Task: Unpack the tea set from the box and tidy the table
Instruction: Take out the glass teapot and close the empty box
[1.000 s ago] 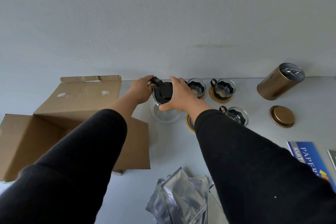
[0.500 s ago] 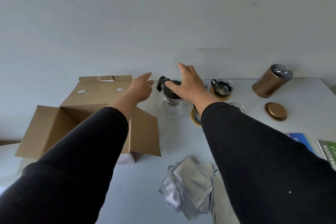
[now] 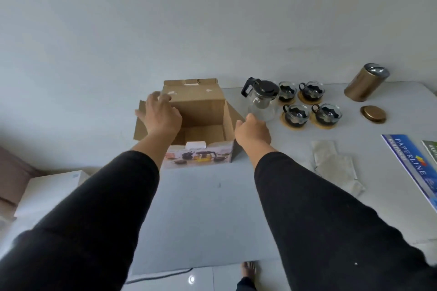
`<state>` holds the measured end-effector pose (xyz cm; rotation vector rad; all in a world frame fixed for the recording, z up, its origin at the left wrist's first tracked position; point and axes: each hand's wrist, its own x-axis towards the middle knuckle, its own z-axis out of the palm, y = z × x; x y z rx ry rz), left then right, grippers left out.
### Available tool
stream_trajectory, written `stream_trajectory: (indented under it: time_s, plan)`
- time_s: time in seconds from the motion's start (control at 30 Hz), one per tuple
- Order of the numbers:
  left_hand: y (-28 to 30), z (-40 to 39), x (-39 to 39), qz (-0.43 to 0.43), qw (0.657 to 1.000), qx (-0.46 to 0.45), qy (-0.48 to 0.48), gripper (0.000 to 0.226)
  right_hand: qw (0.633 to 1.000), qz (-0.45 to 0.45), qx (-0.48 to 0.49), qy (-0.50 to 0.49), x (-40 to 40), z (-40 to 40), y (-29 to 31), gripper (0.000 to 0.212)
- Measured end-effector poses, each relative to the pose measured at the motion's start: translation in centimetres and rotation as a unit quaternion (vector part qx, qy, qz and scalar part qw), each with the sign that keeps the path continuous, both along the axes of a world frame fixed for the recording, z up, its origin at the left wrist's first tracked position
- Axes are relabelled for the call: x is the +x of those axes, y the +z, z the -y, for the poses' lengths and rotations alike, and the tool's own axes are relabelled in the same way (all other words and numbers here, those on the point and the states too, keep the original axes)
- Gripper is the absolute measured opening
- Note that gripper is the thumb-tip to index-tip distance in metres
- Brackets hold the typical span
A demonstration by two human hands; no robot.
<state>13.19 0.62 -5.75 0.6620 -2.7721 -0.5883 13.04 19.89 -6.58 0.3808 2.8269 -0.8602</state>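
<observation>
An open cardboard box [image 3: 201,111] with a printed tea-set picture on its front stands on the grey table [image 3: 203,215]. My left hand [image 3: 159,116] hovers with spread fingers over the box's left flap, holding nothing. Beside the box's right flap is my right hand [image 3: 251,131], fingers loosely curled, empty. To the right a glass teapot [image 3: 261,99] with a black lid and handle stands upright. Several glass cups [image 3: 295,113] on wooden coasters sit just right of it.
A gold tin [image 3: 365,82] stands at the back right, its lid [image 3: 373,114] lying in front. Silver foil packets [image 3: 335,165] lie right of my right arm. A blue paper ream [image 3: 412,165] lies at the right edge. A white block [image 3: 195,145] sits inside the box.
Both hands let go of the teapot and drew back left to the box. The view pulled back, showing the box's open top and the table's front edge.
</observation>
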Motion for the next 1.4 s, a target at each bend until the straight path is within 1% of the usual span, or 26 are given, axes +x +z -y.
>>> stream_trajectory:
  time_s: [0.03,0.1,0.13,0.2,0.27,0.33,0.47,0.53,0.57,0.63,0.7,0.83,0.9,0.97,1.0,1.07,1.1,1.17,1.27,1.33,1.4]
  plan:
    - [-0.5,0.8,0.8,0.007,0.999,-0.02,0.035,0.043,0.999,0.021,-0.016,-0.02,0.6,0.4,-0.3,0.04]
    - [-1.3,1.7,2.2,0.04,0.995,-0.014,0.092,0.053,0.995,0.063,-0.051,-0.053,1.4,1.1,-0.9,0.04]
    - [-1.7,2.0,2.8,0.058,0.992,0.009,0.112,0.059,0.992,0.079,-0.07,-0.067,1.8,1.4,-1.1,0.04]
    - [-2.2,2.4,3.7,0.081,0.985,0.084,0.131,0.069,0.982,0.094,-0.127,-0.099,2.3,2.2,-1.4,0.042]
    - [-2.6,2.7,4.4,0.075,0.977,0.154,0.127,0.074,0.966,0.092,-0.197,-0.142,2.6,2.8,-1.3,0.043]
    - [-2.8,3.2,4.8,0.046,0.975,0.187,0.115,0.077,0.954,0.078,-0.232,-0.172,2.7,3.1,-1.2,0.045]
    - [-2.5,3.5,5.2,-0.009,0.978,0.192,0.087,0.084,0.945,0.031,-0.253,-0.207,3.1,2.9,-1.4,0.032]
    - [-2.5,3.2,5.4,-0.025,0.981,0.183,0.06,0.08,0.945,0.004,-0.256,-0.204,3.4,2.8,-1.4,0.035]
    - [-2.6,3.1,5.4,-0.03,0.985,0.168,0.039,0.075,0.944,-0.011,-0.26,-0.205,3.6,2.8,-1.2,0.037]
    - [-2.8,2.7,5.4,-0.03,0.992,0.122,-0.009,0.06,0.946,-0.035,-0.254,-0.2,4.0,2.9,-0.7,0.039]
    - [-3.0,2.4,5.5,-0.007,0.995,0.093,-0.043,0.05,0.959,-0.052,-0.224,-0.165,4.5,3.0,-0.4,0.041]
    - [-3.2,2.2,5.3,0.046,0.994,0.078,-0.066,0.039,0.991,-0.069,-0.108,-0.036,5.5,3.3,-0.4,0.034]
    - [-3.4,2.7,5.0,0.056,0.993,0.068,-0.077,0.031,0.997,-0.058,-0.046,0.025,5.7,3.3,-0.8,0.033]
    - [-3.4,2.7,4.9,0.065,0.991,0.093,-0.072,0.019,0.996,-0.037,0.02,0.073,5.5,3.2,-1.1,0.033]
    - [-3.6,2.9,4.7,0.061,0.992,0.082,-0.068,0.02,0.994,-0.026,0.051,0.092,5.3,3.2,-1.1,0.033]
    - [-3.5,3.0,4.0,0.053,0.993,0.08,-0.066,0.029,0.988,-0.023,0.093,0.119,4.4,3.1,-1.0,0.033]
    - [-3.4,3.1,3.6,0.044,0.994,0.083,-0.059,0.035,0.987,-0.031,0.098,0.121,3.8,3.1,-0.8,0.033]
    - [-3.0,3.3,2.2,0.022,0.993,0.111,-0.031,0.039,0.989,-0.062,0.082,0.104,2.0,3.0,-0.5,0.033]
    - [-2.4,4.2,-0.4,-0.009,0.99,0.138,0.015,0.042,0.994,-0.092,0.01,0.052,-2.0,2.9,-0.1,0.03]
    - [-2.2,4.7,-2.4,0.014,0.985,0.169,0.033,0.045,0.996,-0.074,-0.037,0.027,-5.2,2.9,-0.3,0.029]
    - [-2.3,4.9,-4.7,0.059,0.974,0.214,0.051,0.048,0.997,-0.034,-0.07,0.01,-8.4,3.1,-0.7,0.027]
